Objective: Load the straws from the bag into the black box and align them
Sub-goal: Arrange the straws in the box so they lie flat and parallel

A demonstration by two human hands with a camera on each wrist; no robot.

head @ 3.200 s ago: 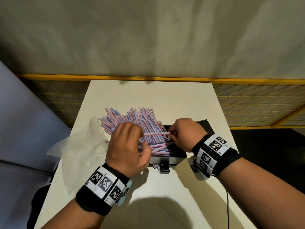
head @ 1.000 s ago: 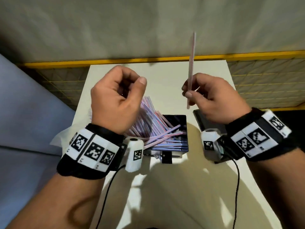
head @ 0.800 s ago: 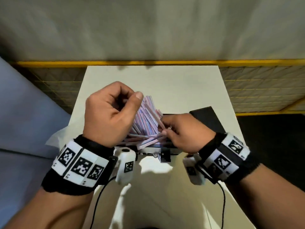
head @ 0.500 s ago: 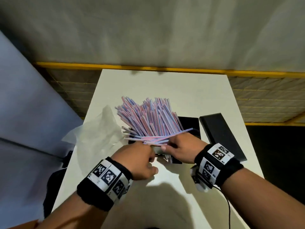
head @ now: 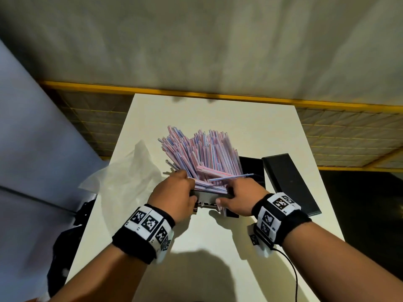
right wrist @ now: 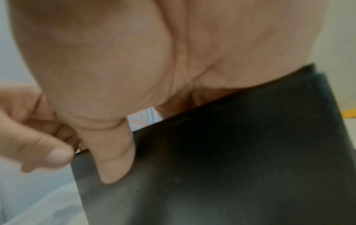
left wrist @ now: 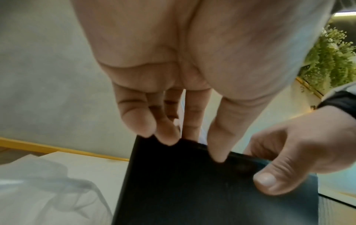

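Straws (head: 202, 153) in black box (head: 251, 168); left hand (head: 172, 197), right hand (head: 242, 197) both gripping near wall.

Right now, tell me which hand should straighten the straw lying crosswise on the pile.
Right. The crosswise straw lies just beyond the right hand, its end pointing that way; the left hand grips the black box farther from it.

white table (head: 218, 118), flat blk panel (head: 290, 184) at right, yellow rail (head: 87, 86), green plant (left wrist: 331, 60)

Straws (head: 202, 153) in box (head: 253, 166); bag (head: 130, 177) left of box; lid (head: 287, 182) right; all on table (head: 218, 114)
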